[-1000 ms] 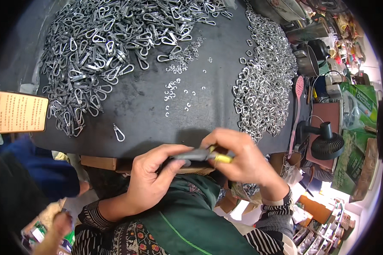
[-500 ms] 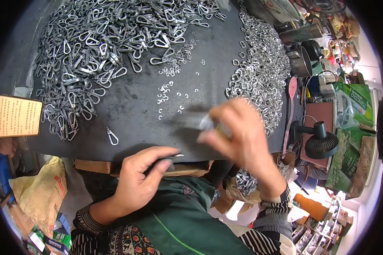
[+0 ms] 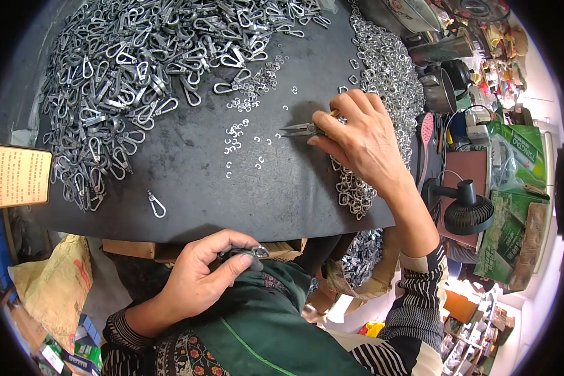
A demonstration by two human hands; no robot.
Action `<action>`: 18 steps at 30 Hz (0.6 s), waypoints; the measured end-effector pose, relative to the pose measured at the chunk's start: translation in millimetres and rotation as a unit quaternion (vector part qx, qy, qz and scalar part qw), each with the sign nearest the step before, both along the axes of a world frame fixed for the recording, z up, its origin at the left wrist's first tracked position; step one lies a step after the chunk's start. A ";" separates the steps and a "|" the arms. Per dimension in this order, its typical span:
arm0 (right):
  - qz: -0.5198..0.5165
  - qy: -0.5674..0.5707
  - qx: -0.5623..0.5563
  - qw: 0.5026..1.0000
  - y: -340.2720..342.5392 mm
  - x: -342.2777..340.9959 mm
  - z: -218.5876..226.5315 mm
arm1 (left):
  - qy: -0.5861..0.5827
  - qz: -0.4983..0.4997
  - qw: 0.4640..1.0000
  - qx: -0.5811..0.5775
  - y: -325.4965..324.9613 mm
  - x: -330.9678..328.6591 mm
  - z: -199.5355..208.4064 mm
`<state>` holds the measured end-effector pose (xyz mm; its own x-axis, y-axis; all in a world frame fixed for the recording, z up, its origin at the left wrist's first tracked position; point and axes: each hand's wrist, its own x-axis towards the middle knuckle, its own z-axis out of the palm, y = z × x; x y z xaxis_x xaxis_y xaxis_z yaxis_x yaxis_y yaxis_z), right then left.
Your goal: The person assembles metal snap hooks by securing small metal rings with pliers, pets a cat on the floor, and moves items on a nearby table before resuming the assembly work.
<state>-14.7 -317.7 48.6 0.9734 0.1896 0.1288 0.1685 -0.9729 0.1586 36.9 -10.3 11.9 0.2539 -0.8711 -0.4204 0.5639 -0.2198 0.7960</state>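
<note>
Low at the table's near edge, my left hand (image 3: pixel 200 269) is closed on a small metal clip (image 3: pixel 259 252), its end showing past the thumb and a dark fingertip cover. The rest of that clip is hidden. My right hand (image 3: pixel 365 138) grips pliers (image 3: pixel 303 129) over the table, jaws slightly apart and pointing left. Their tips are close to several small C-shaped rings (image 3: pixel 234 139) scattered across the dark tabletop. A heap of metal snap hooks (image 3: pixel 131 75) covers the far left, and one snap hook (image 3: pixel 156 204) lies alone nearer me. Beside my right hand runs a pile of D-shaped rings (image 3: pixel 388 72).
A lit phone (image 3: pixel 15 177) stands at the left edge. On the right are a pink brush (image 3: pixel 427 135), a small black fan (image 3: pixel 468 212) and a metal mug (image 3: pixel 440 91). Below the table edge, a carton (image 3: pixel 382 276) holds metal parts. A yellowish sack (image 3: pixel 53 285) sits lower left.
My right hand and the pliers have moved away from my left hand, up toward the small C-shaped rings. My left hand stays near the edge, and the clip's end shows more plainly.
</note>
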 end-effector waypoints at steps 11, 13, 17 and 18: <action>0.031 0.024 -0.023 0.999 -0.3 7.9 4.1 | -0.114 0.004 0.992 -0.051 1.1 -1.6 -12.9; 0.047 0.026 -0.031 0.998 -2.6 9.9 4.3 | -0.105 0.002 0.993 -0.043 0.1 -1.5 -10.8; 0.091 0.007 -0.055 0.994 -5.2 18.3 9.7 | -0.115 0.009 0.992 -0.049 -5.8 0.9 -7.2; 0.095 0.016 -0.067 0.993 -6.3 19.5 12.3 | -0.113 0.007 0.992 -0.047 -8.4 3.6 -5.8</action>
